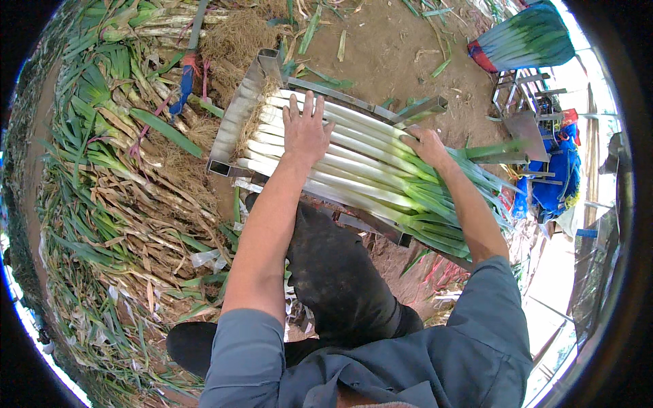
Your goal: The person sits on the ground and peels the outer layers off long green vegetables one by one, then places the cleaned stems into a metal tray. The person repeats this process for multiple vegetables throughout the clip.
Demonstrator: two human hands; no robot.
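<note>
Before me a row of long green onions lies side by side on a metal frame, roots against its raised left end and leaves to the right. My left hand rests flat on the white stalks near the roots, palm down, fingers spread. At the far side, where white turns green, my right hand has its thumb and fingers closed around the outer stalks. Part of its grip is hidden. The green leaves pass under my right forearm and over the frame's right end.
Untrimmed onions with roots and dry leaves are heaped at left. A blade with a blue-wrapped handle lies over them. Upper right, a bound onion bundle sits on a metal stand. Blue netting hangs below. My knee is beside the frame.
</note>
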